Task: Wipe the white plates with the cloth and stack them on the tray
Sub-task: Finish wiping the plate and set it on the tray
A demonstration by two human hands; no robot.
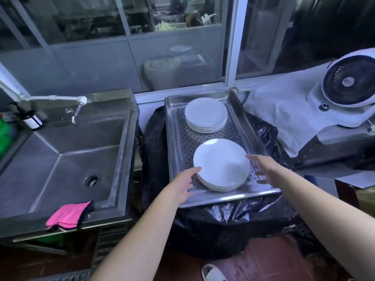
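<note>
A steel perforated tray point(205, 198) sits on a black plastic-covered stand and holds two stacks of white plates. The far stack point(206, 114) stands at the back of the tray. The near stack point(221, 164) is at the front. My left hand point(183, 184) reaches to the near stack's left rim, fingers straight, the tips at or just touching the edge. My right hand point(261, 168) hovers beside the stack's right rim with fingers spread, holding nothing. The pink cloth point(68, 216) lies folded on the sink's front edge, away from both hands.
A steel sink point(67, 159) with a tap point(74, 115) fills the left. A dark bottle point(31, 119) stands at its back corner. A white fan point(345, 90) sits on a covered counter at the right. A sandal point(213, 273) lies on the floor below.
</note>
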